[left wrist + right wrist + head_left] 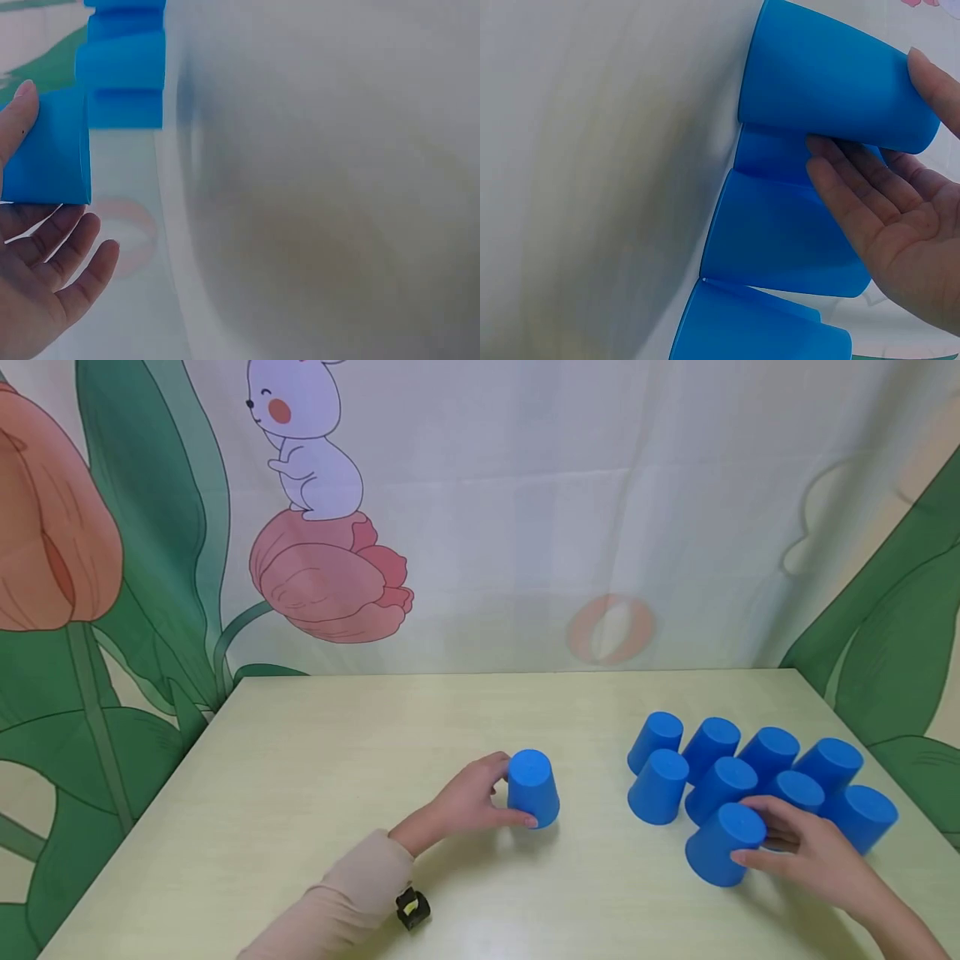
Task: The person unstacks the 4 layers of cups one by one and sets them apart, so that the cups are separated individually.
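Near the middle of the table, my left hand (474, 797) grips an upside-down blue cup (532, 787), thumb on its near side and fingers behind it. In the left wrist view the thumb lies along one side of this cup (49, 154), with the fingers under the other. At the right, my right hand (813, 852) holds another upside-down blue cup (722, 847) between thumb and fingers. That cup stands in front of the group of blue cups (657, 789). The right wrist view shows the thumb on the held cup (832, 82), fingers reaching between it and its neighbours.
Several more upside-down blue cups (772, 752) stand in two close rows at the table's right. A small black object (412, 908) is beside the left sleeve. Behind the pale table (337, 735) hangs a curtain (487, 527) printed with flowers and a rabbit.
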The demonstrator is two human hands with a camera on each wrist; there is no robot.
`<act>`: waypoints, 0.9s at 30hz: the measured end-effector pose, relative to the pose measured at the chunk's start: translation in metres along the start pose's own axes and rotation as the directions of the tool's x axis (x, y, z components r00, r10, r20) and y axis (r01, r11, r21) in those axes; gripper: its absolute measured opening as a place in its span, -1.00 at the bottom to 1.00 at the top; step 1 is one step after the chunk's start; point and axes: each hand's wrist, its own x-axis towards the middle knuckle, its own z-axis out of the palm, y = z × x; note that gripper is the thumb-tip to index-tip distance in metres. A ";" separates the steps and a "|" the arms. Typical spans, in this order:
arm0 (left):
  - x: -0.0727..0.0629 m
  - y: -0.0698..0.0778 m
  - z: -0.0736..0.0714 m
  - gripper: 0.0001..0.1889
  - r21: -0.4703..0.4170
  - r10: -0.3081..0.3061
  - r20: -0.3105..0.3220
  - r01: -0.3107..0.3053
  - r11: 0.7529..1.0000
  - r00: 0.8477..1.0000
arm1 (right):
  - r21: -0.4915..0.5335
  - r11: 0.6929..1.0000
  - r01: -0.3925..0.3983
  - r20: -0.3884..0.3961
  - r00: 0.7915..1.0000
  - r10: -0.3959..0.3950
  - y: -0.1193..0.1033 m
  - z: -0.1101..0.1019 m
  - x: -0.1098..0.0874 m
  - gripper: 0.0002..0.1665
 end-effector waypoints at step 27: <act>0.057 0.070 0.070 -0.30 0.283 0.031 0.284 -0.114 0.952 0.958 | -0.005 0.999 0.033 -0.025 0.999 -0.033 0.000 0.001 0.000 -0.24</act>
